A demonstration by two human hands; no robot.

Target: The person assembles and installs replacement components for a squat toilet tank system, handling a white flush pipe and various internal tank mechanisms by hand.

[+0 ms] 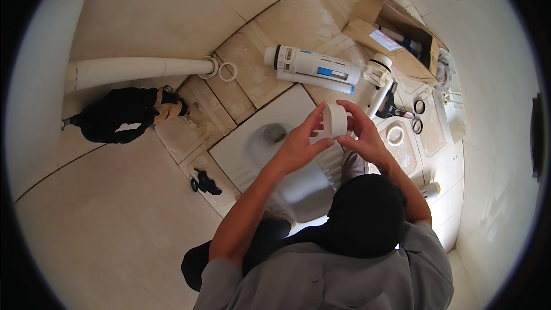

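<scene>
Both my hands hold a white roll of tape (335, 119) above a white squat toilet pan (261, 140) set in the floor. My left hand (301, 143) grips the roll from the left side, thumb and fingers around its rim. On the right side, the fingers of my right hand (363, 132) curl over the roll's edge. A white and blue flush valve assembly (313, 69) lies on the tiles just beyond the pan. A white fill valve (379, 77) lies next to it.
An open cardboard box (396, 34) with parts sits at the back right. Black-handled scissors (408, 113) and a white ring (395, 134) lie right of my hands. A white pipe (138, 70), two white rings (221, 70), a black wrapped pipe (117, 113) and a small black part (205, 182) are at left.
</scene>
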